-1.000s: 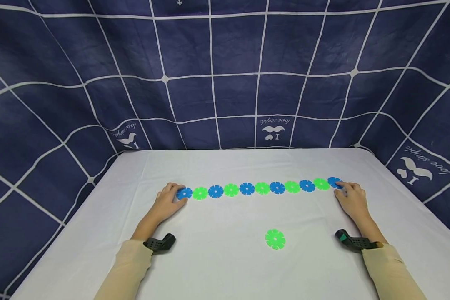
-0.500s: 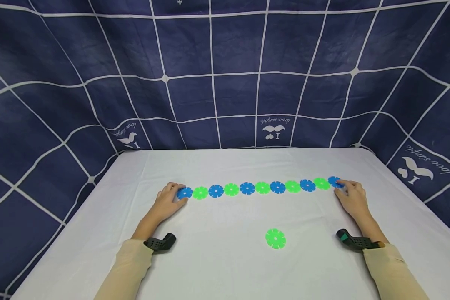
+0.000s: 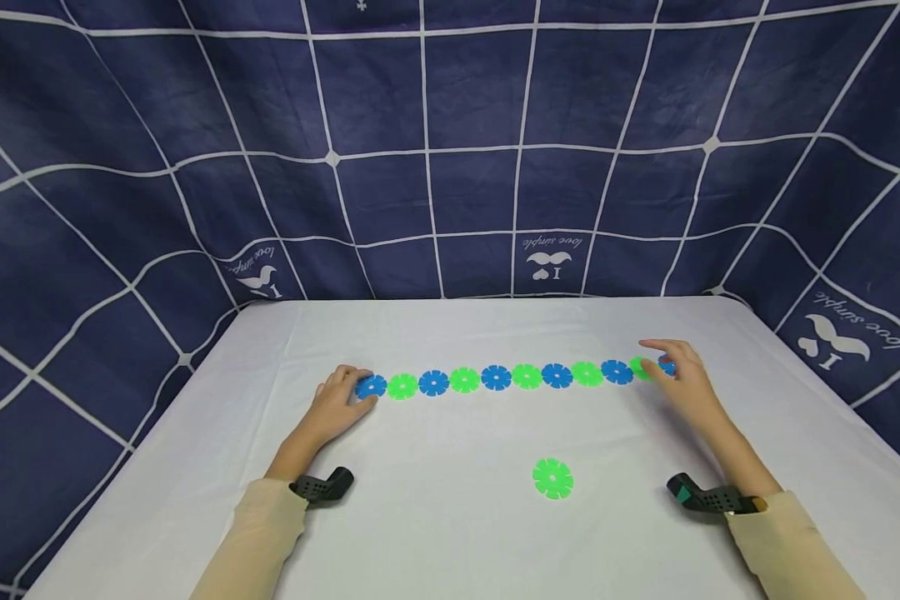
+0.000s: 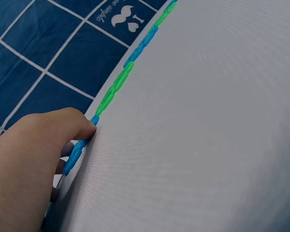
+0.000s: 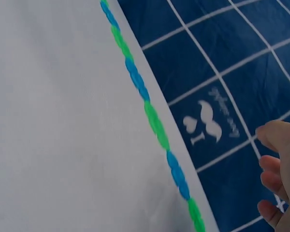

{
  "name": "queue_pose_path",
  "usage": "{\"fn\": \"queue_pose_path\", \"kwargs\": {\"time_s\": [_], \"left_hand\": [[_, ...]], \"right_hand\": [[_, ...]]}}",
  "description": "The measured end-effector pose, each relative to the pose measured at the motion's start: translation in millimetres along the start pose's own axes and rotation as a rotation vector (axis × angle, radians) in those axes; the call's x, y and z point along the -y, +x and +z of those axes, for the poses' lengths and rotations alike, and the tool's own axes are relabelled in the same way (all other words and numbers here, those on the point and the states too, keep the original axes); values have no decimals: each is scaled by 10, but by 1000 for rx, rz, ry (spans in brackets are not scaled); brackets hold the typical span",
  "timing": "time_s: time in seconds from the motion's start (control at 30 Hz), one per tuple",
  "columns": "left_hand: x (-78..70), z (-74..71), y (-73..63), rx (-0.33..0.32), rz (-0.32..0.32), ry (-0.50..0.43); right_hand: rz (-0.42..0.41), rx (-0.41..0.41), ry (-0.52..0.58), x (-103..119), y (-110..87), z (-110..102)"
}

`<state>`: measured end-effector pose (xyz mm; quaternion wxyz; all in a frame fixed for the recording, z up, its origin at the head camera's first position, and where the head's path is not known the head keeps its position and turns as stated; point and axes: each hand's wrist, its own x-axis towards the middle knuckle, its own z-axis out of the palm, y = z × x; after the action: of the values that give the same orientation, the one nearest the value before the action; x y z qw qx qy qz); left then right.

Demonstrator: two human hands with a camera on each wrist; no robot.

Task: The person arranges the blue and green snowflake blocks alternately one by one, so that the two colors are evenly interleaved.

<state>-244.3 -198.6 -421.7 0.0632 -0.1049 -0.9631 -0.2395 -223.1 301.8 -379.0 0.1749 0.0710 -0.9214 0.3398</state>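
Note:
A row of notched, flower-shaped plastic discs, alternately blue and green, stretches across the white table in the head view. At its left end my left hand (image 3: 336, 404) grips the last blue disc (image 3: 372, 386) by its edges between thumb and fingers. That blue disc (image 4: 73, 158) shows edge-on under the thumb in the left wrist view. Above the right end is my right hand (image 3: 692, 390), its thumb and fingers apart with nothing between them. It partly covers the end blue disc (image 3: 669, 368) and overlaps the green disc (image 3: 637, 367) beside it.
A single green disc (image 3: 552, 478) lies flat nearer the front of the white-covered table (image 3: 435, 517). A navy cloth (image 3: 465, 200) with white grid lines hangs behind the table and along both sides.
My right hand has let go of the right end blue disc, lifted and shifted slightly left, its fingers spreading. My left hand and the row have stayed in place.

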Motion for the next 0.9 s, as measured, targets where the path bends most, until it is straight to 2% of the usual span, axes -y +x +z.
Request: {"fn": "queue_pose_path", "kwargs": {"time_s": [0.27,0.4,0.7,0.9], "left_hand": [[-4,1,-6,3,-9,3],[-4,5,0,2,-11,1],[-8,6,9,-3,-8,-2],[-2,7,2,-1,-12,0]], "right_hand": [[-154,109,1,273,-103,94],[-219,191,18,399,-152,174],[-273,437,77,627,-317,408],[-306,573,152,636,-422,553]]}}
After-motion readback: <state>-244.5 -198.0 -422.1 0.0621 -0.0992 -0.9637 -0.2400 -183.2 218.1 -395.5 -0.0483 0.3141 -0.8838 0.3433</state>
